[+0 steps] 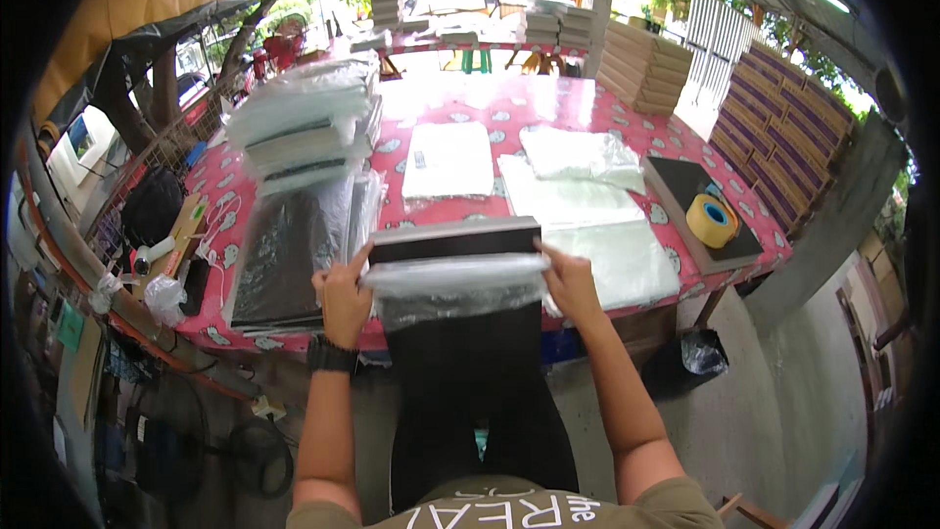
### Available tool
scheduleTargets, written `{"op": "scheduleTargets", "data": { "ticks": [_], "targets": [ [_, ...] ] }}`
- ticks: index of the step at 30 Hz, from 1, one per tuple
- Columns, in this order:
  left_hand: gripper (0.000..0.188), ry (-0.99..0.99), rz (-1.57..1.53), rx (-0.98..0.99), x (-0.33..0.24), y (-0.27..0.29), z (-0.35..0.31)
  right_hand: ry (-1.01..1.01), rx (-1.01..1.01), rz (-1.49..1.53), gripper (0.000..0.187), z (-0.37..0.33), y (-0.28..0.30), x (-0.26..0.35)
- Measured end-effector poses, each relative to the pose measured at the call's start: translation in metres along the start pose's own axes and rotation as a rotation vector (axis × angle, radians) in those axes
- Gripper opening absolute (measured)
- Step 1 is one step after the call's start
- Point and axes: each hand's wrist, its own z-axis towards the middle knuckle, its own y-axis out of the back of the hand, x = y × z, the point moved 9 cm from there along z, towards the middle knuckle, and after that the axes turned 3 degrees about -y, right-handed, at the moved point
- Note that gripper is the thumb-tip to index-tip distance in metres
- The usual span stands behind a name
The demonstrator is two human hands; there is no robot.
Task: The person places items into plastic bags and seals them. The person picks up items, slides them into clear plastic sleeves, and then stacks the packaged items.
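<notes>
A black, flat, board-like pack (455,242) with a pale edge is held level at the table's front edge, partly in a clear plastic bag (460,275) that hangs loose on my side. My left hand (345,300) grips its left end, and my right hand (574,284) its right end. Left of my left hand lie black packs in clear plastic (294,255). Beyond my right hand are flat clear plastic bags (607,255) and a bunched plastic bundle (583,157). One white wrapped pack (447,159) rests mid-table.
A tall pile of plastic-wrapped packs (308,123) stands at the left of the pink patterned table (431,108). Yellow tape rolls (712,220) sit on a black board (681,186) at right. Boxes (783,128) are stacked beyond. A lined black bin (685,363) stands below.
</notes>
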Motion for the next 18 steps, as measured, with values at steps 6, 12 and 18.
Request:
{"op": "scheduleTargets", "data": {
  "ticks": [6, 12, 18],
  "targets": [
    [0.052, 0.096, -0.164, -0.007, 0.007, 0.009, -0.013, -0.182, 0.011, 0.098, 0.065, 0.001, 0.007, 0.008],
    [0.042, 0.023, -0.11, -0.002, 0.012, 0.002, 0.001, -0.159, 0.104, 0.123, 0.06, 0.015, -0.012, -0.001],
    [0.011, -0.084, -0.356, -0.264, -0.03, 0.069, -0.002, -0.161, -0.105, 0.324, 0.021, -0.002, 0.036, 0.007]
  ]
}}
